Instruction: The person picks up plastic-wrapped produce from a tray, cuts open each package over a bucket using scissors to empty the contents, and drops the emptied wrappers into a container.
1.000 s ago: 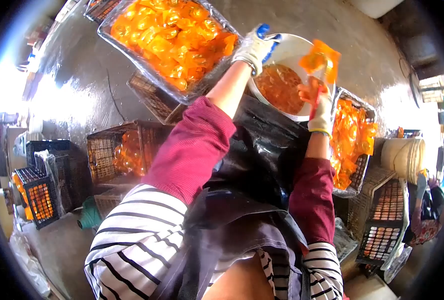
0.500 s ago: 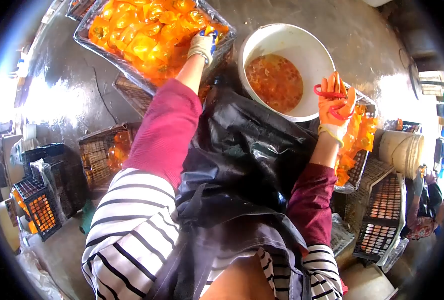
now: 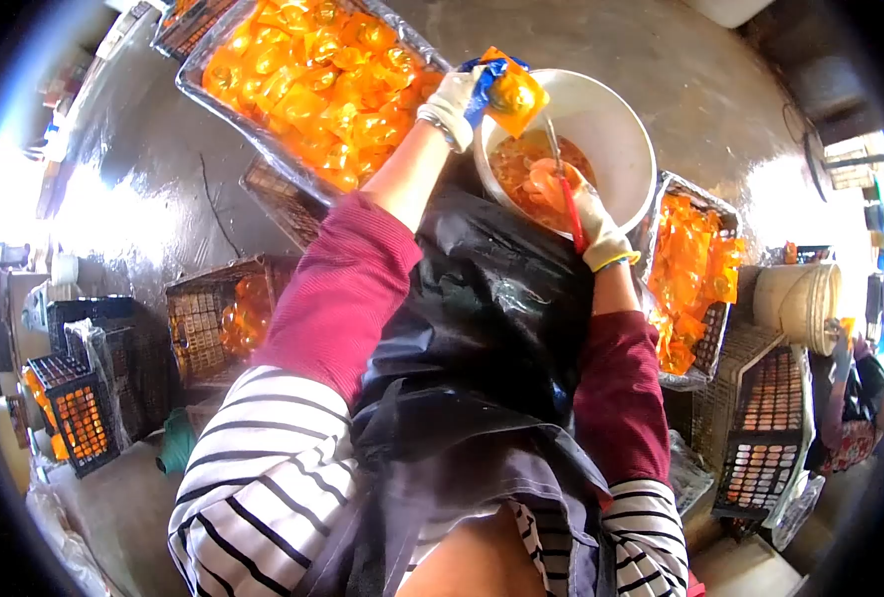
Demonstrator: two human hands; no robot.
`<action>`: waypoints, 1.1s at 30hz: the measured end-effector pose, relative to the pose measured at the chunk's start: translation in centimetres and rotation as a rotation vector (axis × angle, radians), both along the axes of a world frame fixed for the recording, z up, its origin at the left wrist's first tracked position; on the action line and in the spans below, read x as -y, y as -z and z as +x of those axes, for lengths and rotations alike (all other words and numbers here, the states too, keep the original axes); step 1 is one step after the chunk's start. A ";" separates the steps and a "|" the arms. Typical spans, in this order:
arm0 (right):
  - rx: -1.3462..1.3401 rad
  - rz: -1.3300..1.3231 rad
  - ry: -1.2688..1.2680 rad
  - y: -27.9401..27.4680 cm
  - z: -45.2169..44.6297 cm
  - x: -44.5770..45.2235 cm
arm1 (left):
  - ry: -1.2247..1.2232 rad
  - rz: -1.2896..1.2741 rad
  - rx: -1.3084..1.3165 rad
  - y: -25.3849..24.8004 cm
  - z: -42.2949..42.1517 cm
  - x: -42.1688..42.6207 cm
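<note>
My left hand (image 3: 458, 102), in a white glove with blue fingertips, grips an orange plastic packet (image 3: 517, 103) by its edge. A round lump shows inside the packet, which is over the rim of a white bucket (image 3: 623, 134). In my right hand (image 3: 597, 221), gloved in white and orange, is a pair of red-handled scissors (image 3: 572, 213). The blades point up at the packet's lower edge; whether they touch it I cannot tell. Reddish-orange wet contents (image 3: 509, 162) lie in the bottom of the bucket, partly behind my right hand.
A plastic-lined crate (image 3: 231, 132) at upper left holds many orange packets. On the right, another lined crate (image 3: 717, 338) contains flattened orange plastic pieces. Black crates (image 3: 86, 423) and a pale bucket (image 3: 798, 300) stand farther out. Part of another person (image 3: 860, 403) shows at far right.
My left hand has moved right from the packet crate to the bucket, with a packet in it. My right hand has swung in over the bucket, turning the scissors' blades up toward the packet.
</note>
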State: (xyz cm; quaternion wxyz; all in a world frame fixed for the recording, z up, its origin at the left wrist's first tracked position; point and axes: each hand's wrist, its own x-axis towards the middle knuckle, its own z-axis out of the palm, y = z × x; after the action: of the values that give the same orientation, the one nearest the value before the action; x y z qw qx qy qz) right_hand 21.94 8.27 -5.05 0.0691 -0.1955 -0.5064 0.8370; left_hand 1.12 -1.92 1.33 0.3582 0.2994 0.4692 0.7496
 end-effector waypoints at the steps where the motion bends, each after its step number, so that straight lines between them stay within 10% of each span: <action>1: -0.043 -0.031 0.008 -0.4 -0.1 0.3 | 0.049 0.005 0.127 0.3 0.7 -1.0; 10: 0.222 0.212 0.073 -3.8 1.2 -0.3 | -0.150 -0.258 0.104 1.0 4.5 -4.2; 14: 0.136 0.159 0.197 -2.2 0.9 -0.8 | 0.050 0.047 0.730 3.0 4.4 -4.3; 16: 0.143 0.137 0.194 -2.3 1.1 -1.1 | 0.100 0.088 0.591 3.6 5.0 -4.8; 22: 0.343 1.059 0.331 1.1 0.9 -2.0 | -0.102 -0.310 0.495 2.6 5.2 -4.2; 25: 0.439 1.696 0.315 -3.9 0.9 0.0 | 0.114 -0.030 0.586 2.2 5.7 -4.3; 33: 0.537 1.448 0.100 -3.7 1.5 0.6 | -0.040 -0.037 0.560 5.5 3.1 -4.7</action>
State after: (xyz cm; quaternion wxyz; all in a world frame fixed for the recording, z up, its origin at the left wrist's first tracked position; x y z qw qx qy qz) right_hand 23.45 7.63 -1.36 0.0923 -0.3207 -0.9174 0.2168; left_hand 4.19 2.74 -4.14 0.4643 0.0645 0.3714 0.8014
